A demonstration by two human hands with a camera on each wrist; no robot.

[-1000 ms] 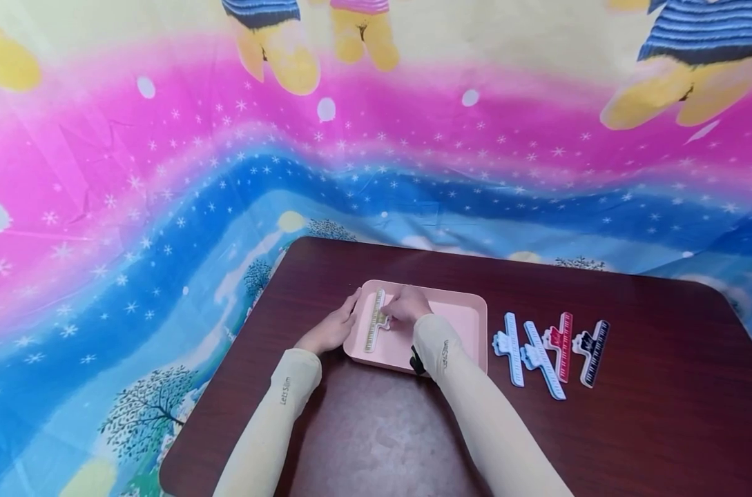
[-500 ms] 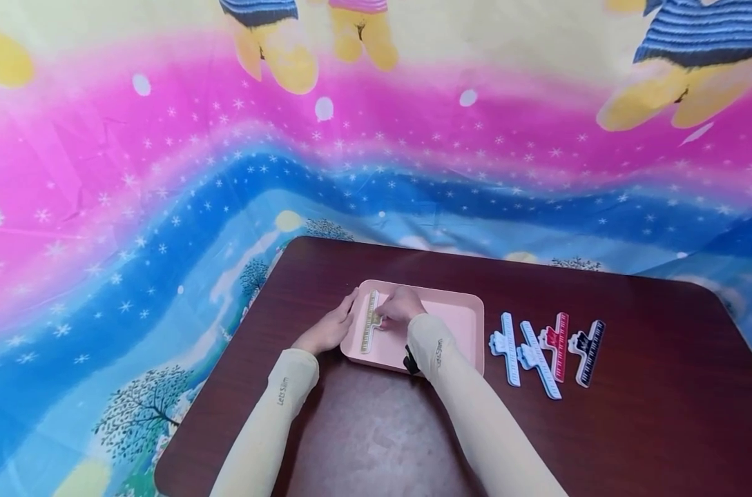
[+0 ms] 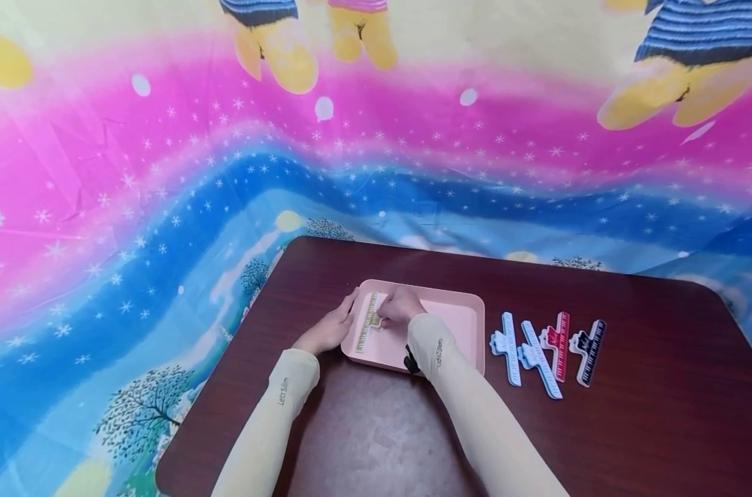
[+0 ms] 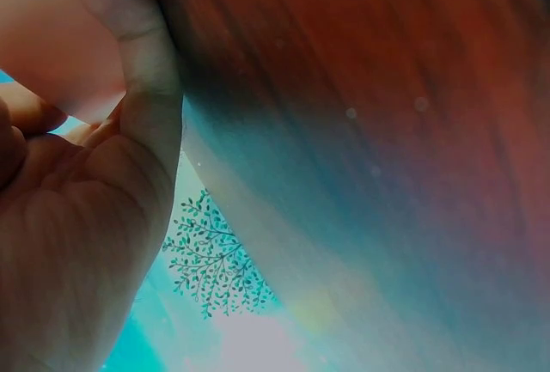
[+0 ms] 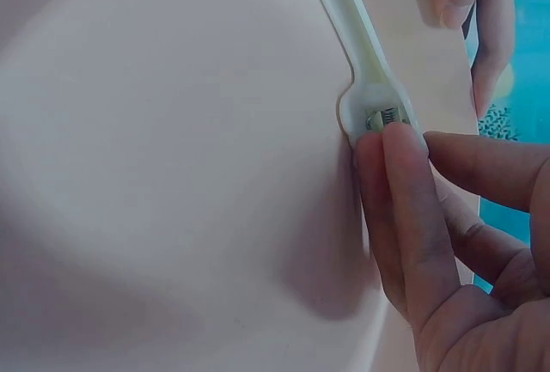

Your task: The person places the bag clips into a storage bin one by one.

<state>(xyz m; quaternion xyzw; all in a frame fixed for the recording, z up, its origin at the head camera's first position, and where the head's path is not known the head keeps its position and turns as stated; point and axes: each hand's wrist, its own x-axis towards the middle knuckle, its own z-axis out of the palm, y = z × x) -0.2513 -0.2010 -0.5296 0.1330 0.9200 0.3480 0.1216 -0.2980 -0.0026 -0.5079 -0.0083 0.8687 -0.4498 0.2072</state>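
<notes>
— Dark wooden table [image 3: 630,414], pink tray [image 3: 456,324] sitting on it. What's happening?
— Right hand [image 3: 403,307] is pinching the cream clip [image 3: 368,321] inside the tray's left end; left hand [image 3: 329,331], fingers straight, is bracing the rim.

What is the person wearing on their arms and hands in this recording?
Both forearms are covered by pale cream sleeves, each with small dark lettering printed near the cuff. The left hand and the right hand are bare, with no gloves or rings visible. A small black device sits under the right wrist.
</notes>
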